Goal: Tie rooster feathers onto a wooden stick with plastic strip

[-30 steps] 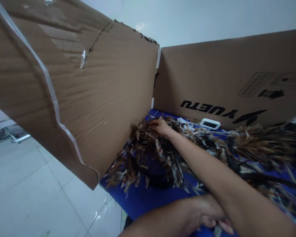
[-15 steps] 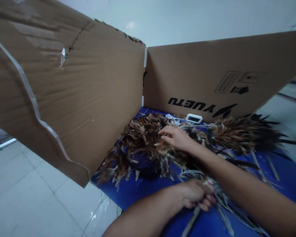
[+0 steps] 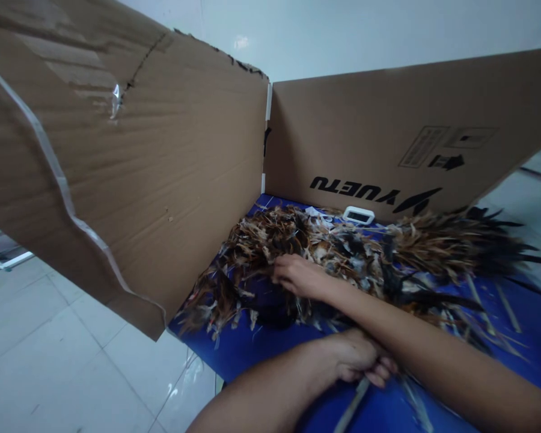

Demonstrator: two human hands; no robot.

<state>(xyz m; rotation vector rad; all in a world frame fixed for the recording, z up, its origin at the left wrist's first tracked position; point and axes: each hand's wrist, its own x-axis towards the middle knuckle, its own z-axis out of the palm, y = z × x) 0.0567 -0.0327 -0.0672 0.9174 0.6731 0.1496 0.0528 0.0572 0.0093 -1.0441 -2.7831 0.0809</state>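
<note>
My left hand [image 3: 360, 358] is closed around a thin pale stick [image 3: 352, 406], which sticks out below the fist toward the front of the blue tabletop [image 3: 270, 355]. My right forearm crosses above it. At the near side of a loose heap of brown, black and cream feathers [image 3: 270, 231], my right hand [image 3: 300, 276] has its fingers curled together among the plumes. How many feathers they pinch is hidden. Beneath my right forearm, pale feather ends [image 3: 417, 400] show near the left fist.
Cardboard panels stand on the left [image 3: 198, 168] and at the back [image 3: 342, 132]. Against the back one rests a small white device with a dark display [image 3: 359, 216]. A feather duster-like bundle [image 3: 451, 240] lies at right, near loose thin sticks [image 3: 480, 304]. Tiled floor [image 3: 90, 349] shows lower left.
My right hand has moved left and nearer to me over the feather heap, and its fingers have curled in. My left hand keeps its hold on the stick. The view has shifted slightly.
</note>
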